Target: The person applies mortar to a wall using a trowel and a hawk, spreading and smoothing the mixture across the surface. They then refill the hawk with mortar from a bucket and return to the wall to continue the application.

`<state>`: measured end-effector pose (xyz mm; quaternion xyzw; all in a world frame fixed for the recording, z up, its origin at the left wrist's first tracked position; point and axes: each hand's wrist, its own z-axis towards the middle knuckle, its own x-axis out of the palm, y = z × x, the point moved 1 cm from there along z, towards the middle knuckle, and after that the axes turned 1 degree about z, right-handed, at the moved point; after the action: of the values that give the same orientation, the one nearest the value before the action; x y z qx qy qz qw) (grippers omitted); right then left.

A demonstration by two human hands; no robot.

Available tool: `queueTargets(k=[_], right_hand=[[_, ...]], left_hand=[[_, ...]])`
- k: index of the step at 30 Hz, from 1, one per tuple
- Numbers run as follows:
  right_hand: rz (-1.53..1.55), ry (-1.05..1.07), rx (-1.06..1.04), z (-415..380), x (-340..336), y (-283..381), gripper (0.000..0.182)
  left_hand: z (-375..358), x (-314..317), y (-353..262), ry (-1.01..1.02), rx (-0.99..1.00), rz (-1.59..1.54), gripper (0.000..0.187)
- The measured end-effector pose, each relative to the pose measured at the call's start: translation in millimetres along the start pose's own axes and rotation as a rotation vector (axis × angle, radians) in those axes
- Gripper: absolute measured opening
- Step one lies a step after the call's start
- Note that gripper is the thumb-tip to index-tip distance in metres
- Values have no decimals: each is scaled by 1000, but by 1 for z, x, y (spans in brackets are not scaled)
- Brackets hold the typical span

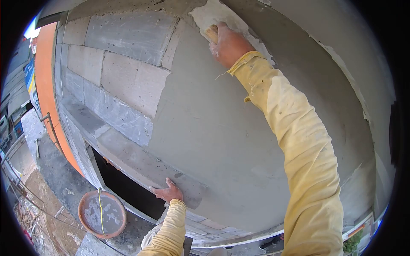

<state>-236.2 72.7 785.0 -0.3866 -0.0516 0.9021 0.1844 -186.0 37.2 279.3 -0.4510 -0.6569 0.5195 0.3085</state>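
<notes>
My right hand (230, 45) is closed round the wooden handle of a plastering trowel (212, 13), whose pale, smeared plate lies against the upper wall. Wet grey plaster (205, 111) covers the wall below and around it. Lower down, my left hand (169, 191) rests with fingers spread on the ledge (141, 155) above a dark opening (128, 183). It holds nothing. Bare grey blocks (134, 81) show to the left of the plaster. Both arms wear yellow, stained sleeves.
A round basin (102, 213) with grey wet contents and a yellow cord across it stands at lower left. An orange wall strip (49, 85) borders the blocks. Metal railing (25, 192) and rubble-strewn ground lie far below on the left.
</notes>
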Motion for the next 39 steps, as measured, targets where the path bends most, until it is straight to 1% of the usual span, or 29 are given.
queueTargets(k=[3,4,6,7,9,10,12,13,14,15,16,17,18,19,20,21,22,24,25,27,28,29,31,32,34,35,37,38,39], right_hand=[[39,-85,99,-16,-17,-17,47],[31,-84,102,-24,-19,-24,47],[94,-214,156,-46,-18,-40,43],[89,-216,160,-59,-20,-46,43],[65,-351,214,-88,-26,-60,45],[56,-351,226,-104,-30,-69,45],[69,-484,384,-135,-39,-88,47],[43,-485,409,-150,-41,-98,47],[89,-536,459,-169,-45,-112,46],[118,-598,515,-192,-53,-130,45],[49,-616,564,-215,-56,-149,45],[51,-673,570,-236,-53,-169,42],[49,-731,570,-260,-54,-189,40],[-19,-755,612,-283,-57,-206,40],[30,-770,655,-303,-58,-220,37],[95,-780,690,-324,-59,-232,34],[70,-795,713,-345,-63,-244,34],[324,-785,844,-382,-70,-263,40],[320,-794,855,-392,-77,-262,40],[673,-888,1041,-417,-89,-261,32],[681,-967,1020,-436,-82,-279,29],[679,-975,1031,-449,-82,-286,29],[698,-1103,1180,-481,-83,-297,27],[695,-1109,1190,-498,-80,-303,27],[539,-1187,1267,-525,-75,-312,30],[541,-1194,1265,-532,-72,-308,30],[727,-1298,1194,-547,-62,-293,36],[730,-1310,1190,-542,-61,-279,36],[843,-1229,1156,-536,-59,-264,36]], left_hand=[[-2,-5,-8,22,-32,-17,91],[-3,-6,-9,33,-56,-40,91],[-2,-3,-4,24,-25,-20,91],[0,-2,-1,9,6,1,91],[3,4,5,16,6,3,91],[4,4,8,20,6,10,92],[3,3,2,18,-8,8,92],[1,1,0,14,-22,6,93],[-1,-4,-3,61,-5,22,93],[-2,-7,-8,64,-68,-40,93],[-2,-4,-9,81,-133,-93,94],[6,5,6,59,-93,-43,96],[4,1,1,68,-118,-2,98],[1,-1,-3,73,-131,-17,100],[0,-2,-6,86,-142,-54,101],[-1,-3,-9,70,-147,9,100],[5,3,-1,63,-148,47,100],[12,8,8,58,-135,89,100],[11,8,6,35,-146,106,101],[10,7,5,11,-148,130,102],[10,7,6,6,-151,133,103],[11,7,6,0,-153,135,103],[10,6,4,19,-158,138,104],[9,5,4,31,-175,130,104],[14,7,9,29,-172,159,106],[16,9,10,25,-178,178,107],[20,11,12,31,-188,179,109],[19,10,12,32,-198,194,110],[17,11,10,36,-184,189,110]])
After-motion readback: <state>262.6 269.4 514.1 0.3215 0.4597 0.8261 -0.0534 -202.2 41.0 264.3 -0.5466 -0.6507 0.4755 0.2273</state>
